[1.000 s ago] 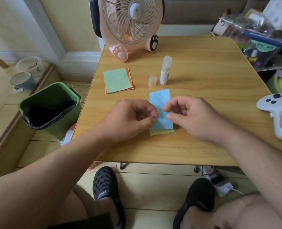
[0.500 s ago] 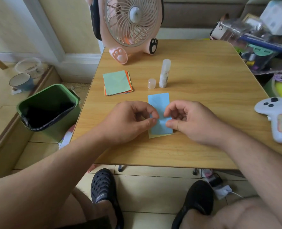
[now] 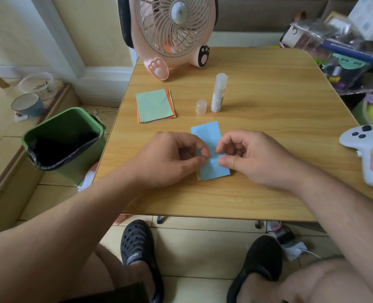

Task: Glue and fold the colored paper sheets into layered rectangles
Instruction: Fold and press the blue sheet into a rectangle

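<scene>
Blue paper point(image 3: 207, 136), folded to a narrow rectangle with a yellow-green layer showing at its near edge, lies flat on the desk point(image 3: 279, 106). From the head view, the left hand point(image 3: 168, 158) pinches its left edge between thumb and forefinger; the right hand point(image 3: 253, 156) pinches the right edge likewise. Beyond stand an uncapped glue stick point(image 3: 218, 92), its cap point(image 3: 201, 106) and a colored paper stack point(image 3: 155, 105).

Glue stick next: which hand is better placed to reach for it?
Right, probably. The glue stick stands uncapped beyond the blue paper, slightly toward the right hand; the left hand could keep the paper pinned.
</scene>
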